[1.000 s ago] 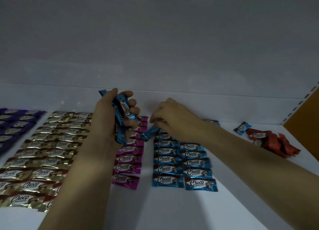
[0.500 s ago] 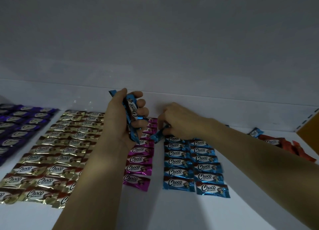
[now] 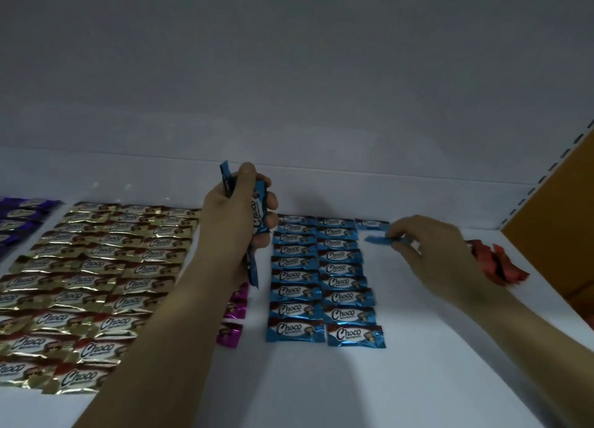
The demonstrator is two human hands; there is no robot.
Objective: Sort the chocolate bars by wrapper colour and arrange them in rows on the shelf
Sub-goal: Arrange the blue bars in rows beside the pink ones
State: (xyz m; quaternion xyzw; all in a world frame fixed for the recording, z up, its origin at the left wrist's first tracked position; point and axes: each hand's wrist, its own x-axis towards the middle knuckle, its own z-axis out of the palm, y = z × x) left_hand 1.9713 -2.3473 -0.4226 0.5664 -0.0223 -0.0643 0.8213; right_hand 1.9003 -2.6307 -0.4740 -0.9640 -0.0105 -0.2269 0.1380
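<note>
My left hand [image 3: 239,222] grips a bunch of blue chocolate bars [image 3: 257,215] upright above the shelf [image 3: 418,347]. My right hand [image 3: 430,247] pinches a single blue bar [image 3: 377,240] just above the shelf, right of the blue rows [image 3: 321,276] and in front of one blue bar [image 3: 371,224] lying at the back. The blue rows form two columns. Left of them, pink bars [image 3: 234,312] are mostly hidden by my left forearm. Gold bars [image 3: 96,283] fill several columns further left, and purple bars [image 3: 19,218] lie at the far left.
A loose pile of red bars [image 3: 495,263] lies at the right, near a brown side panel [image 3: 553,218]. The white back wall [image 3: 321,176] runs behind the rows. White shelf surface shows in front of the blue rows.
My right hand has moved from the back of the left blue column to the right of the two columns, carrying one blue bar. The view has shifted right.
</note>
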